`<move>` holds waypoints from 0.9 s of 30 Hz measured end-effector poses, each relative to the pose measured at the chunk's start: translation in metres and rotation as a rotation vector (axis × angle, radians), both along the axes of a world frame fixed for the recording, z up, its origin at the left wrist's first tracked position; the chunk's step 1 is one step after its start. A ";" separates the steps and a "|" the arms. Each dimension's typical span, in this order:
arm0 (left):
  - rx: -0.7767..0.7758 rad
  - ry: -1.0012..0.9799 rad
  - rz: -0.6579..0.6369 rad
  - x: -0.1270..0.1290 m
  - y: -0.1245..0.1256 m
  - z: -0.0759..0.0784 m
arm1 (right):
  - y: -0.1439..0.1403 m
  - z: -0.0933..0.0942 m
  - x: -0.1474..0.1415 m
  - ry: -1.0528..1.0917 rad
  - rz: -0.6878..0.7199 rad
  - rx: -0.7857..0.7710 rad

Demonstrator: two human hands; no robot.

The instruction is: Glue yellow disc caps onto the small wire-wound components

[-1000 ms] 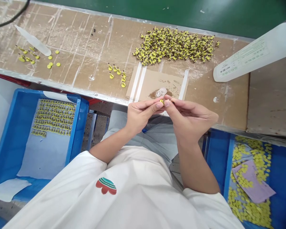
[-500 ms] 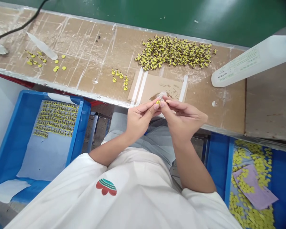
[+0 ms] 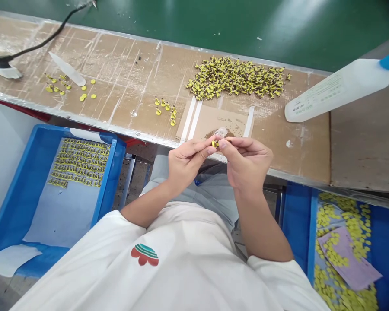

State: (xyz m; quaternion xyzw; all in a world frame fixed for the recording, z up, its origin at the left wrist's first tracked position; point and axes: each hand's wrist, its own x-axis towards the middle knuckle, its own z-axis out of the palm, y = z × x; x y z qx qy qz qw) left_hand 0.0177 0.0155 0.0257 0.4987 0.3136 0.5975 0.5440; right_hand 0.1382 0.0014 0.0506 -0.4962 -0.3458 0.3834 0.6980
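Note:
My left hand [image 3: 185, 166] pinches a small yellow round base [image 3: 213, 143] between thumb and fingertips. Against it, my right hand [image 3: 250, 166] holds a small yellow-and-dark figurine [image 3: 218, 144], mostly hidden by the fingers. Whether the two pieces are joined I cannot tell. Just beyond the fingertips, a small clear dish [image 3: 221, 132] rests on a wet-stained cardboard sheet [image 3: 210, 114] with white tape strips. Farther back lies a large heap of similar figurines [image 3: 240, 77]. Several figurines on yellow bases [image 3: 165, 106] stand left of the sheet.
A tall white bottle [image 3: 337, 93] with a blue top stands at right. Loose yellow discs [image 3: 83, 88], a translucent spatula-like piece [image 3: 68, 69] and a brush [image 3: 6, 69] lie at left. Below are a blue bin [image 3: 112, 172] with rows of figurines and another blue bin [image 3: 294, 216] with yellow discs.
The yellow base has turned in my fingertips, from its flat face towards its edge, and more of the figurine shows. The camera view has shifted slightly.

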 end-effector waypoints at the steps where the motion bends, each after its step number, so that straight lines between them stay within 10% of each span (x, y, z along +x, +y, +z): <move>1: 0.028 0.015 0.004 -0.001 0.001 0.000 | 0.000 -0.001 -0.001 0.021 0.003 0.003; 16: 0.182 0.164 0.178 -0.007 -0.003 0.001 | -0.004 -0.003 -0.010 0.090 0.021 -0.006; 27: 0.326 0.294 0.073 -0.017 -0.007 -0.004 | -0.016 -0.012 -0.017 0.188 -0.090 -0.068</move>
